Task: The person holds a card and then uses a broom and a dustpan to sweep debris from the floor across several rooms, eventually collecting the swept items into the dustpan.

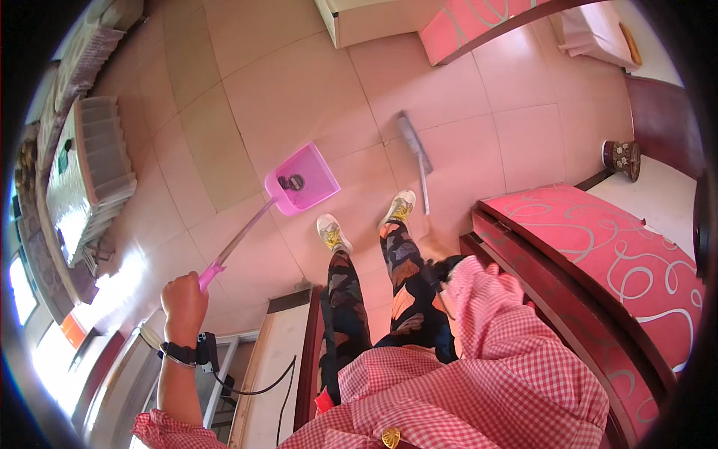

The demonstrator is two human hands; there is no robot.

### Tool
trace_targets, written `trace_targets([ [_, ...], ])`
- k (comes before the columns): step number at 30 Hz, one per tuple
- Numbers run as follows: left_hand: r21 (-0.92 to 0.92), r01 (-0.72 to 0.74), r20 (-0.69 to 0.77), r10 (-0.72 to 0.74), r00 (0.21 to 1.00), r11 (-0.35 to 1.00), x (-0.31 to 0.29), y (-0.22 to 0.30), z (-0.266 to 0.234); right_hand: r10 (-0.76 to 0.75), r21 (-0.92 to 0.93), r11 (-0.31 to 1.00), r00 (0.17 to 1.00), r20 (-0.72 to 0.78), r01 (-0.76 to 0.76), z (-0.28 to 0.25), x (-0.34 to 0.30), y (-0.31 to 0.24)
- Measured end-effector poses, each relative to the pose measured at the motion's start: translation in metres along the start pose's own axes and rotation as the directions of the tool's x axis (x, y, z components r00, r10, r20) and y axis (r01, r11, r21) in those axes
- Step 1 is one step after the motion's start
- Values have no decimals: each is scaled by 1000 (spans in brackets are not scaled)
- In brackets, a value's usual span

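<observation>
My left hand [184,298] is closed around the pink grip of a long-handled dustpan [323,183]. The pan rests on the tiled floor ahead of my left foot, its wide mouth turned to the right. Inside lies a small dark clump of debris [293,182]. On my right side, my right hand [435,245], slightly blurred and partly hidden by the sleeve, grips the upper end of a broom [422,168]. The broom's grey head [413,138] touches the floor ahead of my right foot, to the right of the dustpan and apart from it. It looks smeared by motion.
A low red piece with silver swirls [591,232] and dark wood edges runs along the right. A patterned round container [622,159] stands beyond it. Cloth-covered furniture [105,161] is at the left; a pale cabinet [374,21] stands ahead.
</observation>
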State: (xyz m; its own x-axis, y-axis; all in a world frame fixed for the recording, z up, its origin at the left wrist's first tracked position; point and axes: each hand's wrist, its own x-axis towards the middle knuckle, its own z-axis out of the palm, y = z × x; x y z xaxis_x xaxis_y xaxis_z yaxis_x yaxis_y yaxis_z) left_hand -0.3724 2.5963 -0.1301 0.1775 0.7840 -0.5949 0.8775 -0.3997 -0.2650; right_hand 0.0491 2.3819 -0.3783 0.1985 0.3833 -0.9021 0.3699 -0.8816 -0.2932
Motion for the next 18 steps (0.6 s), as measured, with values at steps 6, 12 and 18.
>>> trace_targets([
  [6,-18,-12,-40,12,999,1000,0,-2,-2,-292,-121,943,945,148,311,107,-30,-21],
  [12,-9,13,20,-13,1000,1000,0,-2,1,-420,5,905,895,148,424,71,-70,-30],
  [18,-22,21,72,-19,997,1000,-7,-5,4,-476,-258,854,879,-34,453,-34,-67,-92],
])
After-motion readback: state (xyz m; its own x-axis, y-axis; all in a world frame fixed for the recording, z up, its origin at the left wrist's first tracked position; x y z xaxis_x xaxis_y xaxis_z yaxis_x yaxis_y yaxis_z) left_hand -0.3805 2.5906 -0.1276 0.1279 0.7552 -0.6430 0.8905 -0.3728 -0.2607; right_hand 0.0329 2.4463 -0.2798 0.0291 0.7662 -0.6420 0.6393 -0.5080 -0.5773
